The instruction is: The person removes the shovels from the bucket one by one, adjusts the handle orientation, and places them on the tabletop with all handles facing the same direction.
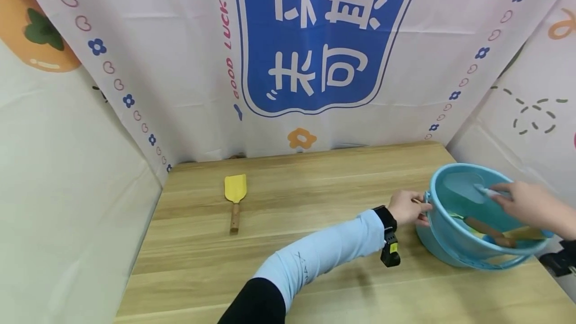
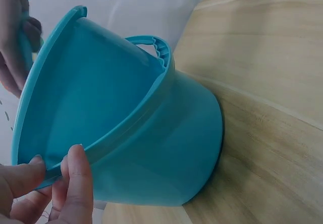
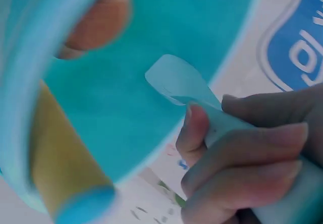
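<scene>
A blue plastic bucket (image 1: 438, 244) stands at the right end of the table, with its carrying handle hanging down the near side. My left hand (image 1: 407, 208) pinches the bucket's rim between thumb and fingers, as the left wrist view also shows. Over the bucket's opening, my right hand (image 1: 526, 201) grips a light-blue spatula (image 3: 176, 77) by its handle, and the blade reaches inside the bucket. Also in the bucket are a brown wooden handle (image 1: 488, 229) and a yellow handle with a blue end (image 3: 70, 158); their lower parts are hidden.
A yellow spatula (image 1: 235, 189) with a wooden handle lies on the left part of the wooden table (image 1: 315, 184). White printed cloth (image 1: 189, 64) hangs behind the table and along both sides.
</scene>
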Available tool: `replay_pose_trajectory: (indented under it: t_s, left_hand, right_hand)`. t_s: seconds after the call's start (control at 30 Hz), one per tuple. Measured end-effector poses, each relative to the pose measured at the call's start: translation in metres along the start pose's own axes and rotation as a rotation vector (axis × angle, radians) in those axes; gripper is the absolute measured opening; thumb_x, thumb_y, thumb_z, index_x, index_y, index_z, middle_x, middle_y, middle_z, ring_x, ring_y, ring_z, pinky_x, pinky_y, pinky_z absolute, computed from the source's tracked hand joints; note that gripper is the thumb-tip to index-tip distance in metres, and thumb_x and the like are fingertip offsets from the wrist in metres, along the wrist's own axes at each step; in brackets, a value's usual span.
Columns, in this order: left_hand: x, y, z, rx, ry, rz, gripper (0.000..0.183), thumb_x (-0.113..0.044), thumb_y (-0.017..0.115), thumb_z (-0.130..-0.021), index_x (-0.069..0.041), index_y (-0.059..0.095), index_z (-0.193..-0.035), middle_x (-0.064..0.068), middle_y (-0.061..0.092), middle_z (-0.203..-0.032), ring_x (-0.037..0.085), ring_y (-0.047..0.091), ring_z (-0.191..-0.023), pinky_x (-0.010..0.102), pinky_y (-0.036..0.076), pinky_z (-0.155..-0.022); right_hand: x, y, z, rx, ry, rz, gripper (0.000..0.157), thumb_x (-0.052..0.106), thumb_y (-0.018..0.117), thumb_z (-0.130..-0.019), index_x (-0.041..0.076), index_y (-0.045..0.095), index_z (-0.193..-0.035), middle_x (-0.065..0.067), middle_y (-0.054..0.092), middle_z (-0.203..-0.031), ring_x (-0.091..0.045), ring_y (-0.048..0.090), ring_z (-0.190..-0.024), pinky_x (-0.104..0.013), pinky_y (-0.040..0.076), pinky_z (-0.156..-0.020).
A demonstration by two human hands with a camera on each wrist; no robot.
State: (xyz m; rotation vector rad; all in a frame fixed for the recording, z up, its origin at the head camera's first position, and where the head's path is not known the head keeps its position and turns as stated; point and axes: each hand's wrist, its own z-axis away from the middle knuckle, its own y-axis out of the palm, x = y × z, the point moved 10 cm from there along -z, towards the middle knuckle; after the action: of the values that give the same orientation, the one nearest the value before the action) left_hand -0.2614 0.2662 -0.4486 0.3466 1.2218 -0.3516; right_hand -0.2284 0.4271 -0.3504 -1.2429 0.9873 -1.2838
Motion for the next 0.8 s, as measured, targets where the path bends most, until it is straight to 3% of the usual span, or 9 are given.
replay_pose_trajectory:
  t_s: [0.1, 0.23, 0.37, 0.47, 0.6, 0.8]
  left_hand:
    - [-0.001, -0.001, 0.002, -0.002, -0.011, 0.017, 0.011, 0.0, 0.064, -0.085, -0.002, 0.056, -0.077, 0.009, 0.057, -0.068, 0.034, 0.066, -0.067, 0.042, 0.056, -0.067]
    - [0.0, -0.004, 0.004, -0.012, -0.018, 0.042, 0.004, -0.002, 0.066, -0.084, -0.002, 0.063, -0.083, 0.008, 0.059, -0.069, 0.036, 0.067, -0.072, 0.042, 0.056, -0.069]
    - [0.004, -0.01, 0.003, -0.009, -0.026, 0.077, 0.009, -0.007, 0.069, -0.083, -0.003, 0.068, -0.091, 0.008, 0.062, -0.073, 0.032, 0.067, -0.073, 0.039, 0.056, -0.071]
    - [0.003, -0.018, 0.001, 0.012, -0.008, 0.106, 0.014, -0.01, 0.069, -0.083, -0.003, 0.068, -0.096, 0.008, 0.063, -0.077, 0.029, 0.067, -0.075, 0.037, 0.056, -0.07]
    - [-0.007, -0.036, 0.001, 0.044, 0.043, 0.195, 0.019, -0.015, 0.069, -0.084, -0.003, 0.066, -0.098, 0.006, 0.065, -0.082, 0.025, 0.067, -0.076, 0.035, 0.056, -0.07]
    - [-0.03, -0.07, 0.008, 0.018, 0.129, 0.366, 0.024, -0.024, 0.069, -0.084, -0.004, 0.067, -0.096, 0.014, 0.064, -0.083, 0.028, 0.066, -0.076, 0.038, 0.055, -0.074]
  right_hand:
    - [0.006, -0.018, 0.008, -0.059, -0.007, -0.007, 0.041, 0.014, 0.049, -0.096, -0.025, 0.047, -0.111, -0.032, 0.06, -0.083, -0.031, 0.06, -0.062, -0.044, 0.05, -0.051]
    - [0.019, -0.039, 0.016, -0.148, -0.005, 0.015, 0.045, 0.021, 0.048, -0.097, -0.021, 0.047, -0.113, -0.036, 0.06, -0.086, -0.04, 0.061, -0.066, -0.054, 0.05, -0.057]
    - [0.039, -0.044, 0.014, -0.151, -0.024, -0.004, 0.049, 0.028, 0.045, -0.099, -0.017, 0.047, -0.118, -0.026, 0.064, -0.08, -0.038, 0.063, -0.067, -0.056, 0.049, -0.06]
    - [0.059, -0.046, 0.01, -0.165, -0.069, -0.043, 0.049, 0.029, 0.043, -0.099, -0.014, 0.047, -0.121, -0.012, 0.067, -0.074, -0.028, 0.063, -0.064, -0.052, 0.05, -0.057]
    - [0.085, -0.049, 0.01, -0.214, -0.124, -0.097, 0.044, 0.028, 0.045, -0.099, -0.008, 0.049, -0.124, -0.003, 0.066, -0.073, -0.02, 0.061, -0.064, -0.046, 0.049, -0.057]
    - [0.113, -0.045, 0.01, -0.227, -0.158, -0.212, 0.042, 0.028, 0.042, -0.1, -0.001, 0.048, -0.128, -0.004, 0.063, -0.079, -0.013, 0.051, -0.059, -0.028, 0.035, -0.048]
